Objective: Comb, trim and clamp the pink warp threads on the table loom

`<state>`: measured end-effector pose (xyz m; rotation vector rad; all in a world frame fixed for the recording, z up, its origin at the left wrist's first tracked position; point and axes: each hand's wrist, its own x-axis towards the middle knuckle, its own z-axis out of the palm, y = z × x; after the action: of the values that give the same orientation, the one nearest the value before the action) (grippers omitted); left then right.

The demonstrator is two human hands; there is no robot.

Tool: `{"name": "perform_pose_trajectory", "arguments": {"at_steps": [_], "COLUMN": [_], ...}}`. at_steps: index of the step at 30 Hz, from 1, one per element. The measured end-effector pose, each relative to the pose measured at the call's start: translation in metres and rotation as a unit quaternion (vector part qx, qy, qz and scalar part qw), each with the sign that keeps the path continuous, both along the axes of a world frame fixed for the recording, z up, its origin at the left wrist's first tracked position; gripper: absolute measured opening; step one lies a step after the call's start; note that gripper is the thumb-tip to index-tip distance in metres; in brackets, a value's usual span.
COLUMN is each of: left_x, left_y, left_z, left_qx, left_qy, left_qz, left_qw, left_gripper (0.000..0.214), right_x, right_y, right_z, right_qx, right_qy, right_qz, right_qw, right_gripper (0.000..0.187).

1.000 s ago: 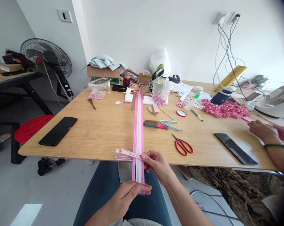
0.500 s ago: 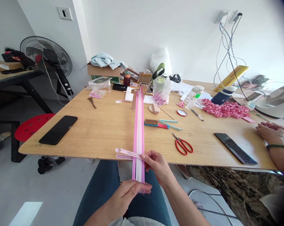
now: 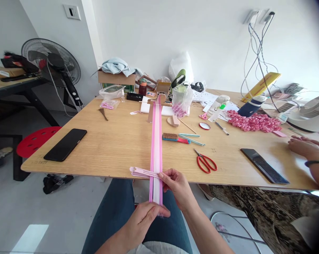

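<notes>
A long flat band of pink and white strands [image 3: 156,141] runs from a metal clip [image 3: 162,96] at the back of the table to my lap. My left hand [image 3: 146,215] is closed around its near end, below the table edge. My right hand [image 3: 175,183] pinches the right end of a long pale-pink plastic clamp [image 3: 143,172]. The clamp lies crosswise over the strands near the table edge, its two arms close together and its free end pointing left. Part of the strands' near end is hidden by my left fingers.
Right of the band lie a brush [image 3: 176,138], light-blue sticks [image 3: 192,140] and red-handled scissors [image 3: 206,163]. Phones lie at left [image 3: 65,144] and right [image 3: 264,165]. Another person's hands [image 3: 305,146] rest at the right edge. A fan [image 3: 53,63] stands left.
The two arms of the pink clamp have come closer together at their left end. My hands keep nearly the same place and hold.
</notes>
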<state>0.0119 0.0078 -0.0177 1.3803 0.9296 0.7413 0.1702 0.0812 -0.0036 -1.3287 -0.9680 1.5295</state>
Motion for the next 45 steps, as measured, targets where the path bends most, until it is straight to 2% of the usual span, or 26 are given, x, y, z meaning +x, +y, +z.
{"name": "perform_pose_trajectory", "arguments": {"at_steps": [13,24,28,37,45], "left_x": [0.000,0.000,0.000,0.000,0.000], "left_y": [0.001,0.002,0.002,0.000,0.002], "left_z": [0.003,0.004,0.004,0.002,0.004], "left_qx": [-0.016,-0.015,-0.010,-0.016,-0.008], "left_qy": [-0.008,-0.021,-0.016,-0.007,0.002], "left_qz": [0.002,0.002,0.004,0.003,-0.004], "left_qw": [1.000,1.000,1.000,1.000,1.000], "left_gripper": [0.049,0.048,0.048,0.047,0.047], "right_x": [0.000,-0.002,-0.001,0.002,-0.001], "right_y": [-0.005,-0.010,-0.002,0.035,0.034], "right_z": [-0.003,0.000,0.003,0.013,0.008], "right_qx": [-0.009,-0.013,-0.007,0.006,0.008], "right_qy": [-0.001,0.013,0.016,-0.006,-0.017], "right_qz": [0.001,-0.029,-0.043,-0.034,-0.041], "right_qw": [1.000,0.999,0.999,0.999,0.999], "right_gripper": [0.047,0.046,0.046,0.050,0.049]}}
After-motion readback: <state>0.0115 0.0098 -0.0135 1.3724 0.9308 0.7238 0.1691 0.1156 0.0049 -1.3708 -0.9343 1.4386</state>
